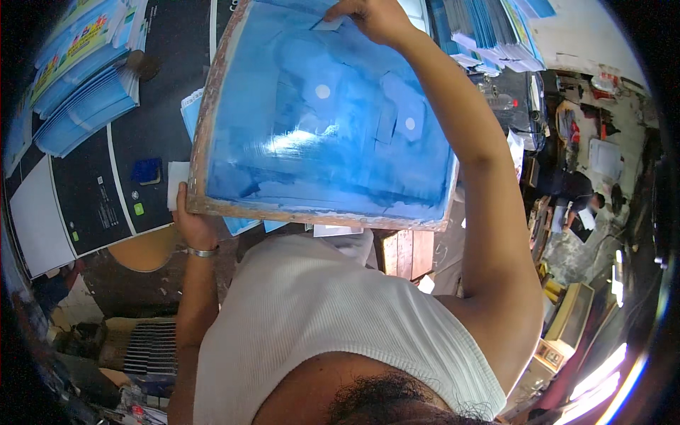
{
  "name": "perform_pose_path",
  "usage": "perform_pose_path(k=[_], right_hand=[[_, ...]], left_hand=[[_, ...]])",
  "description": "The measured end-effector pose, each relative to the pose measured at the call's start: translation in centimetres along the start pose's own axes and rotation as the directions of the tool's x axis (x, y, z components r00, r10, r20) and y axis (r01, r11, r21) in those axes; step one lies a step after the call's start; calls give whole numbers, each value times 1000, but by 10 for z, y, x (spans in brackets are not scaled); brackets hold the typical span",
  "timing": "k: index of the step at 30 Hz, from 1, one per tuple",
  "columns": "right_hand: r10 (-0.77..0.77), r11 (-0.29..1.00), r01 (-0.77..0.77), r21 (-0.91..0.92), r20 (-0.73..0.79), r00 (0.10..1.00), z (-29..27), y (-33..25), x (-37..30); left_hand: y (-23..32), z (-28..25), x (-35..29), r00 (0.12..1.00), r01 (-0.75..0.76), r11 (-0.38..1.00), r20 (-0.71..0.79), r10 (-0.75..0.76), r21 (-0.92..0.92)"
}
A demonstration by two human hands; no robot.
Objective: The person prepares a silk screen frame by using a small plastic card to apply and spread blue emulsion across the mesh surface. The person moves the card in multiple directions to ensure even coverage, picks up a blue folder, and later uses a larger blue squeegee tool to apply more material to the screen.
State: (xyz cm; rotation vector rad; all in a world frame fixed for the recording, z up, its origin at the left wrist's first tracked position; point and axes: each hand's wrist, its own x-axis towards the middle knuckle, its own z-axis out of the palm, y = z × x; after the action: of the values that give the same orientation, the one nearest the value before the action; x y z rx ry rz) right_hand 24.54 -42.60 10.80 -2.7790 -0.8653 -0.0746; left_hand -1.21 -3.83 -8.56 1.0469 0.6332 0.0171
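Note:
A wooden-framed printing screen (pixel 297 163) with a blue, glossy mesh lies tilted across the middle, in front of my chest. Two pale round spots and some darker patches show on its mesh. My right hand (pixel 372 18) reaches over the screen to its far part, fingers curled together beside a small pale patch; what they grip is not clear. At the near left corner of the frame is my left hand (pixel 195 223), with a metal band on its wrist. Its fingers close on a white paper (pixel 178 183) that sticks out beside the frame, partly hidden by it.
Stacks of blue printed sheets (pixel 88 106) stand on the dark table (pixel 159 92) at the left, and more stacks (pixel 489 32) at the far right. A dark blue block (pixel 146 171) lies near my left hand. Another person (pixel 577 191) is at the right.

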Motion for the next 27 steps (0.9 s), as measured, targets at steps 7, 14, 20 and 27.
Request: perform_pose_path(k=[7, 14, 20, 27], right_hand=[[30, 997, -29, -70, 8, 1000, -18, -14, -24], [165, 945, -117, -305, 137, 977, -12, -30, -42], [51, 995, -39, -95, 133, 990, -16, 6, -91], [-67, 998, 67, 5, -74, 995, -23, 3, -64]], left_hand=[[0, -6, -2, 991, -124, 966, 71, 111, 228], [10, 0, 0, 1000, 19, 990, 22, -23, 137], [35, 33, -12, 975, 220, 973, -29, -222, -65], [22, 21, -9, 992, -128, 957, 21, 127, 262]])
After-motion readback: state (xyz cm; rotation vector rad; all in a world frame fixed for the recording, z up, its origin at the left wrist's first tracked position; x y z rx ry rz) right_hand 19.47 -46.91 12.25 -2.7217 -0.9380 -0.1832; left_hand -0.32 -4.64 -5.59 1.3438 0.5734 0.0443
